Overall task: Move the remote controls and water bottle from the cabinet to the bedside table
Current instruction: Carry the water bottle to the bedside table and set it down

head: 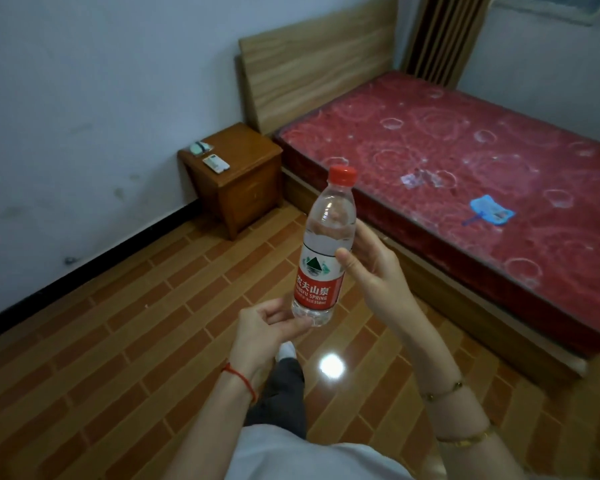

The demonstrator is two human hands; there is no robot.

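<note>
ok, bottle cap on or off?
On. The red cap sits on the bottle, held near upright by both hands: left, right.

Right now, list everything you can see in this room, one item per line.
water bottle: one, clear with red cap and label, held upright over the floor
remote controls: two, pale, lying on the bedside table
bedside table: one, brown wood, against the wall beside the bed
bed: one, red patterned mattress, wooden headboard
fan: one, blue, on the mattress
hands: two; left hand at the bottle's base, right hand on its side
</note>
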